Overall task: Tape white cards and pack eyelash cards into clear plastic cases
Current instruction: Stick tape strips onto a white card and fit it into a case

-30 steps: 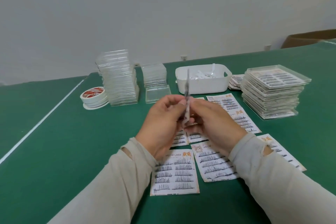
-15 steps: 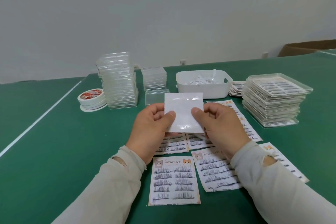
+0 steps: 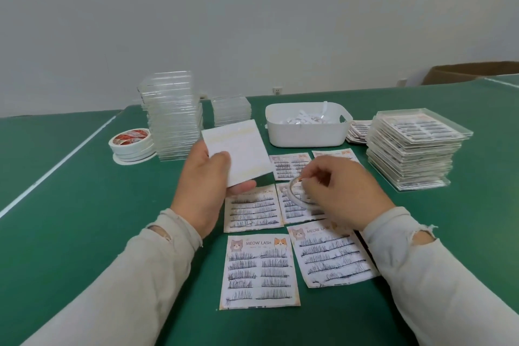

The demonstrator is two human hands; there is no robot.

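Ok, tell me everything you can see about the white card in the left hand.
The white card is a plain, roughly square sheet, glossy-looking, with faint yellowish strips near its top and bottom edges, possibly tape. It shows no print. The left hand alone holds it up above the green table, tilted slightly, thumb on its face and fingers beneath the lower edge. It sits in front of the stack of clear cases. The right hand, holding a tape roll, does not touch it.

Even, diffuse, moderately bright light; source not visible. Shadows soft, faint beneath right hand (image 3: 341,191) and eyelash cards (image 3: 259,271). Mild sheen on stacked clear cases (image 3: 172,115). Right hand fingers slightly motion-blurred. Wide-angle distortion: table (image 3: 70,219) edges bow, sleeves stretch toward lower corners. General softness, compression smear.
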